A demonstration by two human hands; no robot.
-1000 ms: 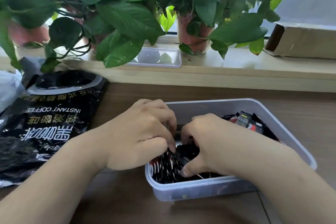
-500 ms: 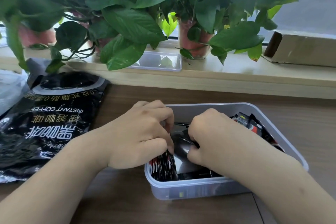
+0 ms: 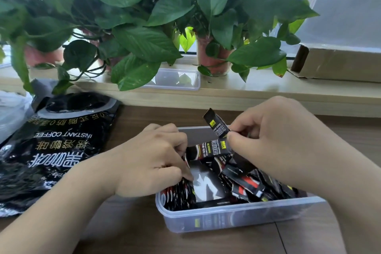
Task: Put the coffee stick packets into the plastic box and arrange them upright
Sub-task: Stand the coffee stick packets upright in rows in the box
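The right hand (image 3: 274,140), centre right of the frame, pinches one coffee stick packet (image 3: 216,125) between thumb and forefinger above the plastic box (image 3: 237,216). The packet's long axis is tilted, with its free end pointing to the upper left. The left hand (image 3: 152,161), fingers curled, grips a row of packets (image 3: 179,194) standing on edge at the box's left end. Loose packets (image 3: 247,183) lie flat and crisscross in the right half. A black instant coffee bag (image 3: 51,146) lies on the table (image 3: 134,233) at left
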